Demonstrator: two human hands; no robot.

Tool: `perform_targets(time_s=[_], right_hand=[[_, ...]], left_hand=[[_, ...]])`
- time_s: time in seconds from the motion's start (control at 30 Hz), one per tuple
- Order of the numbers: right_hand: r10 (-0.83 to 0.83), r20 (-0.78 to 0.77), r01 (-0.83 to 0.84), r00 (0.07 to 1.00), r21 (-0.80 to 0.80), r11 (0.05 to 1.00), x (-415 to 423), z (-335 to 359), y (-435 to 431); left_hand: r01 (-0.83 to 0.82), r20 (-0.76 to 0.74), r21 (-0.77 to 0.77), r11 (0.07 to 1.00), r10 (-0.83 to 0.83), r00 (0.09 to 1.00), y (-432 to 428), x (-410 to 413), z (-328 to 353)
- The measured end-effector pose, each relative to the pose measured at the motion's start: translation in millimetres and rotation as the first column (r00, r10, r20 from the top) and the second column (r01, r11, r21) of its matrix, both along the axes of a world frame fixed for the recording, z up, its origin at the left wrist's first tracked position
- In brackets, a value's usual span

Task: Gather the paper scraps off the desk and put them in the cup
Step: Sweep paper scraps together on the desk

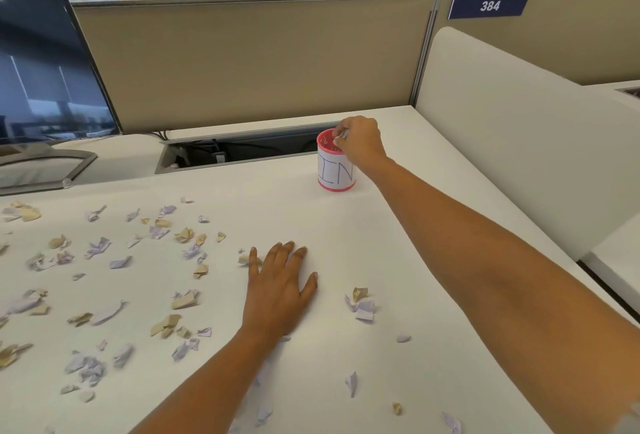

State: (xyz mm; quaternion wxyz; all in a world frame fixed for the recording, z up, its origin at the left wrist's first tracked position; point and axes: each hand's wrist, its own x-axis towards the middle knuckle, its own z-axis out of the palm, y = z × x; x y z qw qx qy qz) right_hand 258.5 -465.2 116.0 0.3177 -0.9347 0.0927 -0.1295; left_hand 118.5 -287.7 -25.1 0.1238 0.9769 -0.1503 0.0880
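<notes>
Head view caught your right hand (360, 142) pinching a scrap (341, 136) over the cup (336, 170) at the worktop's (363, 236) far side, left hand (280, 291) spread flat among strewn paper scraps (98, 248), so the next move called for letting go, then gathering more.

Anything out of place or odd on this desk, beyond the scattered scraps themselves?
One thing: the grey cable hatch in the white desk stands open just behind the pink white-labelled cup, and a pale paper scrap seems to lie in its left corner, off the desk surface. The cup is upright.
</notes>
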Motion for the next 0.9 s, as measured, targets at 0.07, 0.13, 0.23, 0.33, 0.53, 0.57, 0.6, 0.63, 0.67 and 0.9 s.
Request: perform_targets(time_s=[0.07, 0.13, 0.23, 0.33, 0.53, 0.57, 0.6, 0.63, 0.67, 0.9], right_hand=[[0.057, 0.007, -0.057, 0.998, 0.051, 0.997, 3.1, -2.3, -1.6], [0.090, 0.017, -0.091, 0.996, 0.076, 0.993, 4.4, -4.6, -0.7], [0.028, 0.034, -0.030, 0.999, 0.073, 0.997, 7.3, -7.0, 1.3], [0.028, 0.076, -0.035, 0.997, 0.098, 0.995, 2.4, -6.6, 1.2], [0.286, 0.068, -0.290, 0.956, 0.055, 0.955, -47.1, -22.0, -3.1], [0.352, 0.027, -0.353, 0.936, 0.055, 0.934, -58.9, -26.6, -5.1], [0.407, -0.029, -0.406, 0.913, 0.042, 0.913, -70.9, -31.4, -7.2], [0.450, -0.088, -0.450, 0.888, 0.030, 0.893, -82.6, -37.0, -9.4], [0.481, -0.144, -0.483, 0.865, 0.029, 0.875, -94.4, -43.8, -11.5], [0.567, -0.377, -0.546, 0.733, 0.172, 0.820, -171.9, -83.7, -20.4]], left_hand=[[0.003, 0.003, -0.009, 1.000, -0.003, 1.000, -0.2, -0.2, 0.3], [0.002, 0.001, -0.013, 1.000, -0.002, 1.000, 0.0, -0.2, -0.1], [0.003, -0.006, -0.015, 1.000, -0.003, 1.000, -0.1, 0.4, -0.7], [0.004, -0.007, -0.015, 1.000, -0.004, 1.000, -0.3, -0.3, -0.2], [0.000, -0.017, 0.000, 1.000, 0.000, 1.000, -0.2, -0.7, 0.6], [0.001, -0.016, 0.001, 1.000, -0.001, 1.000, -0.5, -0.8, 0.9], [0.001, -0.015, -0.001, 1.000, -0.001, 1.000, -0.6, -1.1, 1.3], [0.002, -0.015, -0.005, 1.000, -0.002, 1.000, -0.7, -1.5, 1.9], [0.003, -0.015, -0.009, 1.000, -0.003, 1.000, -0.8, -1.9, 2.4], [-0.009, -0.023, 0.009, 1.000, 0.009, 1.000, -1.6, -2.2, 4.1]])
